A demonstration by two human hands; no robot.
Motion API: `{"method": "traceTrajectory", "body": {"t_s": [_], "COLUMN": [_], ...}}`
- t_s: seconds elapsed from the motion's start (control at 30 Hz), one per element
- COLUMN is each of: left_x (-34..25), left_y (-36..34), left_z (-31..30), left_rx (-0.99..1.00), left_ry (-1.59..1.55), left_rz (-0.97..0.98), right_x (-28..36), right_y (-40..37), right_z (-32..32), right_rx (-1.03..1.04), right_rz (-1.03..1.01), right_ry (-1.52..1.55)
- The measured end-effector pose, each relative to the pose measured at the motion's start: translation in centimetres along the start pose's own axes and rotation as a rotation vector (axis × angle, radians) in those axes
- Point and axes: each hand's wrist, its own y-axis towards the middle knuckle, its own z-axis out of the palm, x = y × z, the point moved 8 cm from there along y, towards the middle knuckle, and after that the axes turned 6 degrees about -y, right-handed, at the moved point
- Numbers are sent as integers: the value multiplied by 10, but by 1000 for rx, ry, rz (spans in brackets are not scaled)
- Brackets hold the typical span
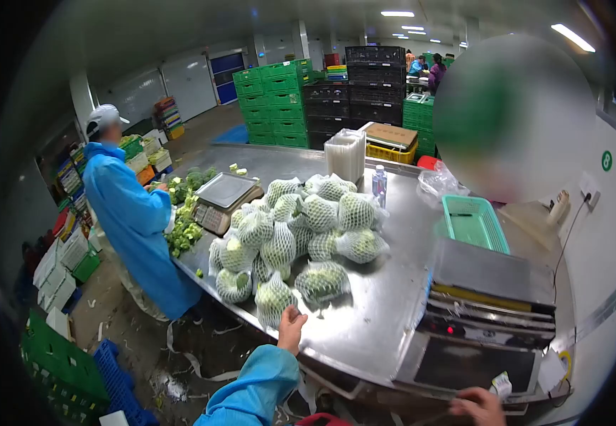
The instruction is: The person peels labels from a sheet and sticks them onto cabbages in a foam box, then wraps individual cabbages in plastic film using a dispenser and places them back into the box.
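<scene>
Right hand [480, 406], grip unclear, at the front edge of the sealing machine [489, 319]. Left hand [292, 325], fingers together, touches a netted broccoli [273, 298] on the steel table [372, 312]. The wall sign [607, 160] is unreadable.

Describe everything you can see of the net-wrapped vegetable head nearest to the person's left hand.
The roundish pale green vegetable head in white foam netting is fully sleeved. It lies at the near edge of the heap on the grey metal table, against its neighbours. The left hand reaches its lower right side, fingers apparently touching.
</scene>
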Motion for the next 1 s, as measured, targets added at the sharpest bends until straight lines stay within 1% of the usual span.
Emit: {"method": "traceTrajectory", "body": {"t_s": [0.03,0.1,0.13,0.17,0.2,0.23,0.27,0.3,0.33,0.37,0.4,0.43,0.47,0.5,0.53,0.57,0.6,0.63,0.7,0.73,0.77,0.8,0.83,0.87,0.9,0.93,0.97,1.0], "left_x": [2,13,32,19,35,49,40,31,41,120,72,57,13,-31,-42,-58,-61,-68,-27,-18,5,16,19,13,6,-14,-20,-41], "left_y": [23,60,85,74,88,96,84,77,73,98,64,58,57,57,83,100,120,139,180,195,207,205,205,194,181,158,139,118], "left_z": [2,4,3,17,20,23,27,31,28,9,18,25,28,37,45,53,57,59,62,60,57,60,63,70,76,88,95,107], "left_rx": [7,6,110,52,59,90,-46,-15,45,197,178,309,206,94,298,309,285,283,562,561,629,702,716,762,810,817,777,741], "left_ry": [-8,88,109,39,-11,-60,-20,140,301,384,409,133,327,522,515,539,723,727,1206,1213,1208,1199,1204,1151,1105,1033,939,898], "left_rz": [-13,35,90,-65,-51,-124,-124,-15,117,340,259,189,404,614,498,551,612,613,64,70,-29,-130,-125,-166,-210,-133,-292,-169], "right_x": [12,7,12,16,10,15,17,10,0,-6,-5,-7,-14,-13,-18,-18,-11,-7,0,-4,-4,-4,-4,-4,-9,-6,5,16], "right_y": [45,145,191,234,284,316,342,370,393,407,416,421,434,434,432,427,420,410,397,395,397,398,396,403,410,416,404,389], "right_z": [44,118,150,176,198,216,234,249,263,279,293,305,308,313,308,301,299,295,293,303,308,316,323,326,319,310,297,279], "right_rx": [93,253,304,275,257,202,152,128,109,103,118,137,74,82,3,-79,-75,-88,-114,-56,-59,-34,-12,-47,-66,-62,-70,-100], "right_rz": [-91,34,63,159,180,205,242,265,294,300,195,96,45,48,111,171,171,211,285,328,323,298,274,205,206,145,96,-3], "right_ry": [45,219,330,374,355,322,289,221,148,152,144,137,157,157,214,272,272,209,95,157,164,296,432,584,606,549,493,466]}}
